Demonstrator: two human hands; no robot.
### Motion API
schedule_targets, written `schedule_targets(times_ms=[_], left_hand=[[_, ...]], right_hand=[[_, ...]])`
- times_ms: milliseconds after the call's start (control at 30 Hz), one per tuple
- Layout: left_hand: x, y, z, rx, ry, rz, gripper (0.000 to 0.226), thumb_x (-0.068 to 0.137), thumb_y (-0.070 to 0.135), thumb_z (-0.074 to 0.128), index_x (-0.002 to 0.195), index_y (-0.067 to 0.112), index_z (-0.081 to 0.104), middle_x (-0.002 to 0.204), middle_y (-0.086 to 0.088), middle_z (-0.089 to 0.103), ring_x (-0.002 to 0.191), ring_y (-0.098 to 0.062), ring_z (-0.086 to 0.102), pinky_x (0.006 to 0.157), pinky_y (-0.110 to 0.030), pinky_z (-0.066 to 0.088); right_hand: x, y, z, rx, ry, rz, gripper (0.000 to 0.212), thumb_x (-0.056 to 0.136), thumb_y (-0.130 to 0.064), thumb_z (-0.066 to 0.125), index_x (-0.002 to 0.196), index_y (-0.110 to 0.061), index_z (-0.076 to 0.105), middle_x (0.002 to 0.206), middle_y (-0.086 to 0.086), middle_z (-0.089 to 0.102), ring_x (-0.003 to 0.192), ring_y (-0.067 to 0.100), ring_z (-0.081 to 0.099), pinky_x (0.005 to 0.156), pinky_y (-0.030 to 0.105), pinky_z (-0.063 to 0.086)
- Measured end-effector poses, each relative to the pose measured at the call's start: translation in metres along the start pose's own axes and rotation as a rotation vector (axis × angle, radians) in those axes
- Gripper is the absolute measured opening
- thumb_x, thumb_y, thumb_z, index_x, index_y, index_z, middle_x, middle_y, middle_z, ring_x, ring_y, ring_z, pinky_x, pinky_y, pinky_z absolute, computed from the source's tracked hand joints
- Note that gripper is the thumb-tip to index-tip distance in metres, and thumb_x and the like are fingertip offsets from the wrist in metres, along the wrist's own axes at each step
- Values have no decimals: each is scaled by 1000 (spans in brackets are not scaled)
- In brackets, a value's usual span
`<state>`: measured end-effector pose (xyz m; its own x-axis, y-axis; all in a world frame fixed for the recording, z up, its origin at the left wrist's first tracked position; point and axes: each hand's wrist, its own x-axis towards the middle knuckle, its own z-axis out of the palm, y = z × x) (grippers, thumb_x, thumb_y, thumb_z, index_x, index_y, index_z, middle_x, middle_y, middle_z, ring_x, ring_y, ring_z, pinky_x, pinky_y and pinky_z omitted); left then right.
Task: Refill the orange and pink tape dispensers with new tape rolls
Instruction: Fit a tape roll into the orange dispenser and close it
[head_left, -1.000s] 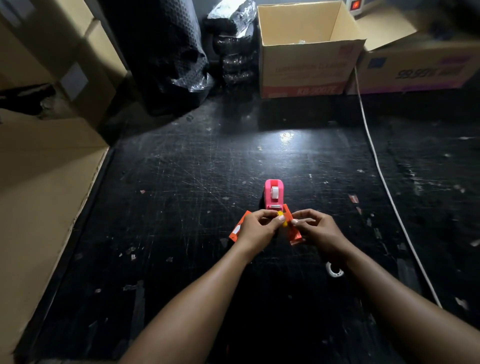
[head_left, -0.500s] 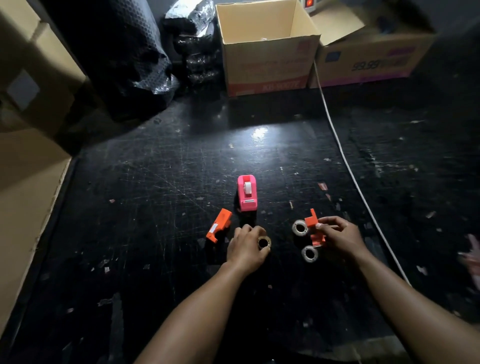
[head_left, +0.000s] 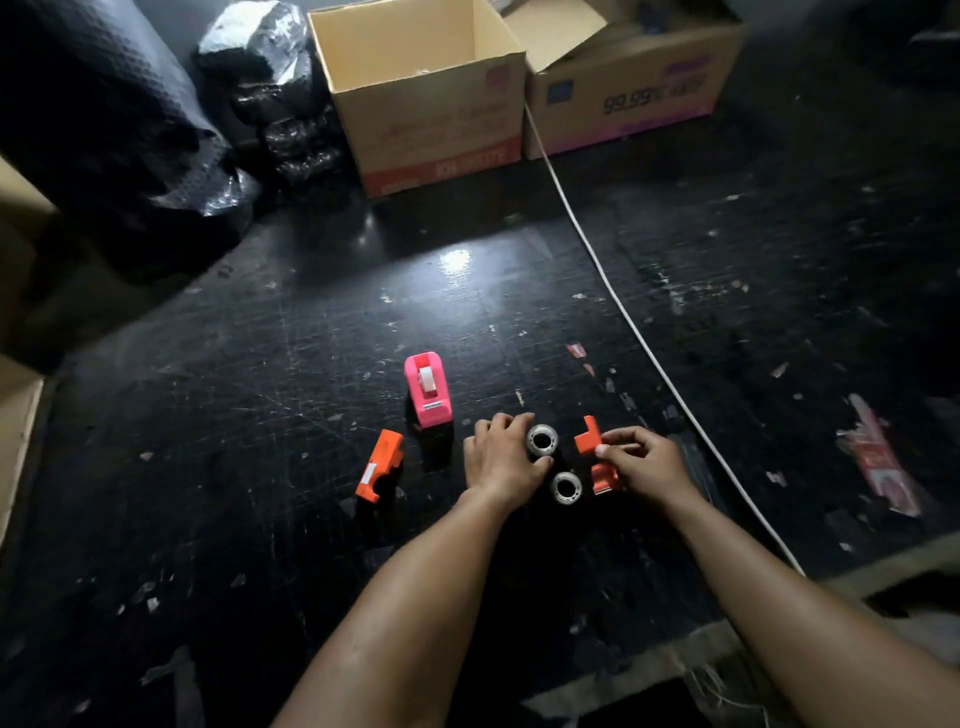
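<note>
Pinching an orange piece (head_left: 588, 439), right fingers (head_left: 618, 437) clamp; left fingers (head_left: 506, 423) loosely touch a roll (head_left: 542, 439).

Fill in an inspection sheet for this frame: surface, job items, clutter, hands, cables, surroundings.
Surface: black mat, scratched and speckled with pale scraps.
Job's things: pink dispenser upright with a roll inside; orange dispenser split, one half lying to the left, the other half at the right hand; two loose tape rolls between the hands.
Clutter: torn red and white wrapper at the right edge.
Hands: left hand touching the farther roll, grip unclear; right hand pinching the orange half.
Cables: white cord running diagonally across the mat, apart from the work.
Surroundings: open cardboard box, second box, black bagged bundles.
</note>
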<state>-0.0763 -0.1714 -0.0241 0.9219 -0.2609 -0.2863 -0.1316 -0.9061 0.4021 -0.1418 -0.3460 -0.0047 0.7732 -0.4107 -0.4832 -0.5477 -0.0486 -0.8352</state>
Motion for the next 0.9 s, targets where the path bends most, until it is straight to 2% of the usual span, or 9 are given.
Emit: schedule_targets(times_ms=[67,167,233,300,400,500,667,800,900], left_hand=[[5,4,2,12,-6,21,58,79,50,67,134,37,51,133,6,55,126,-24,44,104,-40,36],[9,6,2,18,28,44,47,81,47,67,126,34,58,128,7,60,122,-23,48,100,-39,38],[10,5,0,-15,30,30,45,79,47,67,121,32,61,122,7,64,119,-22,53,98,-39,41],[11,3,-5,-144,22,-2,46,74,49,70,116,30,66,114,7,70,110,-18,62,95,-37,48],[11,-2,-22,-516,-41,-108,51,69,46,79,114,23,72,104,4,77,95,-8,71,91,-28,56],[14,-14,-46,-720,-104,-131,57,69,42,82,118,13,71,104,-1,77,98,-10,72,95,-33,57],[4,-40,-89,-835,-106,-141,56,70,23,85,120,6,68,94,-4,71,82,-10,67,90,-35,58],[-6,-56,-119,-952,-60,-165,50,62,16,91,108,9,71,105,-19,72,90,-20,71,90,-43,59],[-15,-64,-141,-1048,-23,-155,46,68,10,88,109,-1,68,101,-21,74,87,-24,73,81,-33,62]], right_hand=[[1,0,-2,20,-9,10,14,81,-1,70,94,-2,66,75,13,67,48,7,65,45,19,51],[4,0,-5,45,-18,20,18,82,-1,70,98,3,65,80,18,69,59,22,68,55,29,56],[5,-2,-6,48,-26,21,18,82,-2,70,98,3,66,78,16,69,60,23,67,52,29,56],[5,-7,-4,58,-43,14,16,82,-1,70,97,1,66,76,14,69,59,22,67,50,28,57],[9,-19,3,80,-92,-4,16,82,-1,69,98,0,65,78,16,69,57,20,68,52,30,58],[13,-39,17,81,-147,-38,16,83,-1,69,98,-1,65,75,12,68,50,8,67,45,23,53],[10,-76,51,105,-269,-111,19,84,-3,68,103,0,64,77,11,68,60,16,64,59,32,53],[1,-97,73,97,-369,-180,17,83,-4,69,100,-1,65,82,16,69,67,25,67,61,38,57],[-6,-109,83,71,-418,-215,17,83,-3,69,99,0,65,85,21,68,64,25,68,58,39,59]])
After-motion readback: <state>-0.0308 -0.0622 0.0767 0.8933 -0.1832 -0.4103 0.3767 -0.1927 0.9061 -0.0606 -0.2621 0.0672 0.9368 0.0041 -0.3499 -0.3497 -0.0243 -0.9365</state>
